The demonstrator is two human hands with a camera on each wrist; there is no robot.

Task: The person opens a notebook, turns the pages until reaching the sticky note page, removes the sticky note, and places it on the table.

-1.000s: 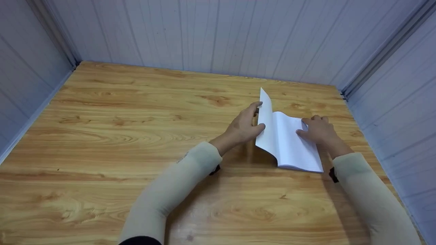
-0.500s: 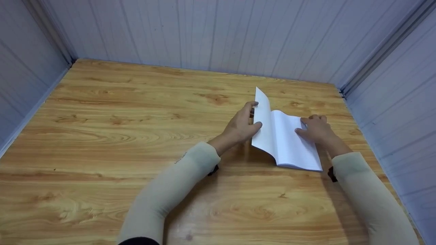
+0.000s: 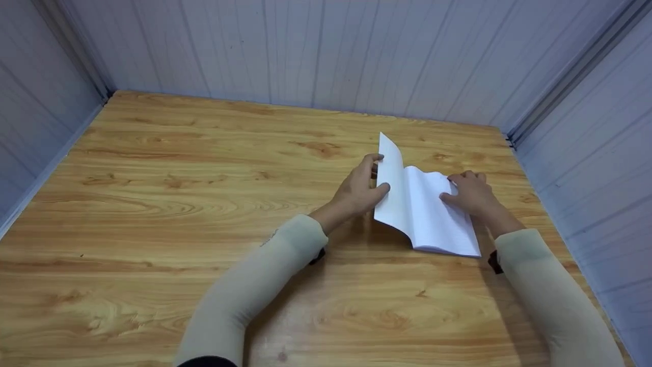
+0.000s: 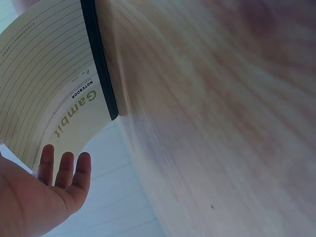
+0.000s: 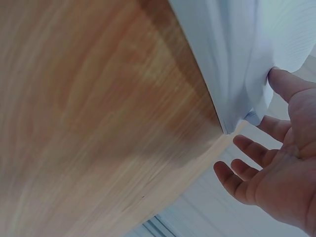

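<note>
Two hands flank one notebook (cover raised) on wooden table.

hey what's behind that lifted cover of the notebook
The left hand props the raised cream lined cover of the white notebook from behind, on the wooden table. Its fingertips are hidden in the head view.
</note>
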